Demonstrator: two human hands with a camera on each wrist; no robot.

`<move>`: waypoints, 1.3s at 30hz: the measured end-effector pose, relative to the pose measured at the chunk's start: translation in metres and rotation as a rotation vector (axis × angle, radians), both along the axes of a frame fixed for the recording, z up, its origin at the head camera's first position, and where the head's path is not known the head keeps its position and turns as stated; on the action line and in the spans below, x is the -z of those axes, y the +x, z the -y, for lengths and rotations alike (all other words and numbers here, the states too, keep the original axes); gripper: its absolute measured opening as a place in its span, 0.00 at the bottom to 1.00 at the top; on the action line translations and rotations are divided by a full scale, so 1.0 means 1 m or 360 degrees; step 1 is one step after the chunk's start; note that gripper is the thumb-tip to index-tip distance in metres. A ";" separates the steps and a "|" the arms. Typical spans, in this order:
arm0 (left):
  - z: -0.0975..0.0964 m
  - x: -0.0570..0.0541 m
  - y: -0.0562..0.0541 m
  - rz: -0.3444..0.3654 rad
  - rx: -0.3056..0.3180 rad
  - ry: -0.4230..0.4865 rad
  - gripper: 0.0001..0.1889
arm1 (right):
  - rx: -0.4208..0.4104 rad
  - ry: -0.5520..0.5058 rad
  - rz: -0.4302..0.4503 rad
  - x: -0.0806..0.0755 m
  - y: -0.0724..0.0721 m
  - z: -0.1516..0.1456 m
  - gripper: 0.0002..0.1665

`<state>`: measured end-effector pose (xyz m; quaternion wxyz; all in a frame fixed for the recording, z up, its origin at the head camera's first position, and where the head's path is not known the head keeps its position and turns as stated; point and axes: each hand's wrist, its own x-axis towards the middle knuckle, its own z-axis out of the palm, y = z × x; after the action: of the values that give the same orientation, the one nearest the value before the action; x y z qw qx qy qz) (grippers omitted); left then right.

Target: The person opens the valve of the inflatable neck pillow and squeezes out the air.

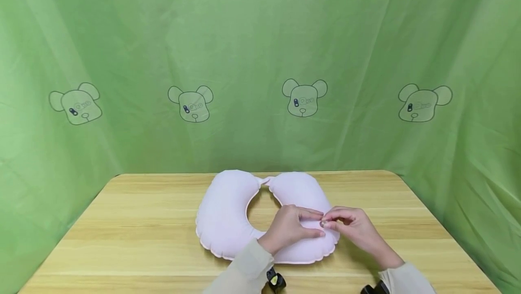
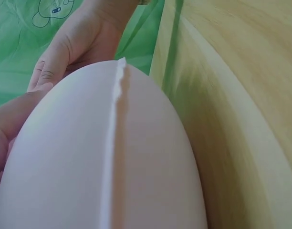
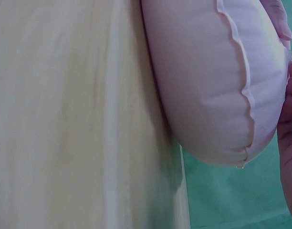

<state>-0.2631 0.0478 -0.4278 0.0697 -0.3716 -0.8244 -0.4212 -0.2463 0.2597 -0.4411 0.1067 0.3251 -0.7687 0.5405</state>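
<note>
A pale pink, puffed-up U-shaped neck pillow (image 1: 225, 208) lies on the wooden table, its two ends meeting at the far side. On its right arm sits a small clear air valve (image 1: 323, 224). My right hand (image 1: 358, 230) pinches that valve between thumb and fingertips. Resting on the pillow just left of it is my left hand (image 1: 286, 228), its fingers and thumb stretched out straight to either side of the valve. In the left wrist view the pillow's seamed side (image 2: 88, 152) fills the middle and covers part of both hands.
The wooden table (image 1: 134, 221) extends around the pillow on all sides. Green cloth (image 1: 252, 36) printed with bear heads hangs behind and along both sides. Black wrist camera gear (image 1: 277, 280) shows at the left sleeve.
</note>
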 end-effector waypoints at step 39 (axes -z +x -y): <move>-0.003 0.005 -0.003 0.0203 -0.0010 0.0176 0.15 | 0.0013 -0.0107 -0.0127 0.006 0.001 0.009 0.13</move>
<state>-0.2664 0.0503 -0.4332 0.0387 -0.3372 -0.8038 -0.4886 -0.2449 0.2509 -0.4474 0.1503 0.3394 -0.7466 0.5521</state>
